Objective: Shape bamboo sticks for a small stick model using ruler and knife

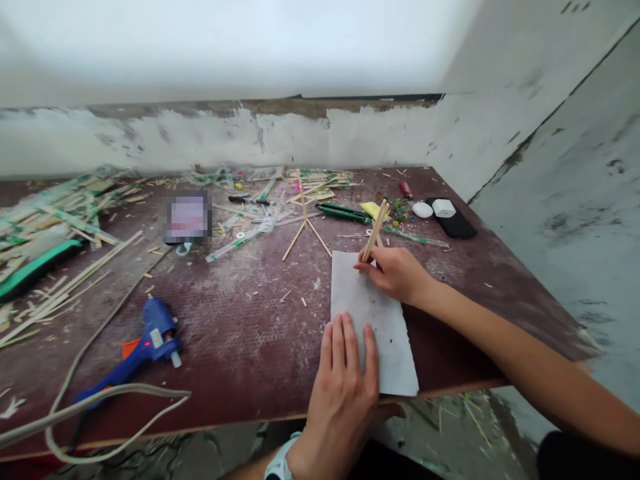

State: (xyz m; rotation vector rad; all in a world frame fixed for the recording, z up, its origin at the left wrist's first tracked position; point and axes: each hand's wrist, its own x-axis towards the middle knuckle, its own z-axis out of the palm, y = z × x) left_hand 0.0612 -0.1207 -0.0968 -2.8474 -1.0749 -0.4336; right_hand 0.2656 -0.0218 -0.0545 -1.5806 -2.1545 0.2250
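A white sheet of paper [373,310] lies near the front edge of the table. My left hand [347,363] rests flat on its lower part, fingers stretched out. My right hand [395,270] is closed around a small bundle of thin wooden sticks [376,230], held upright and slightly tilted over the far part of the sheet. The lower ends of the sticks are hidden by my fingers. Just beyond the paper, a three-armed frame of joined sticks [305,217] is on the table.
At the left are a blue glue gun [155,333] with a looping cable [120,310], a green-handled tool [40,270] and piled sticks [60,203]. Green pens [345,212], a red lighter [406,190] and a black phone [457,225] lie farther back. A wall stands behind.
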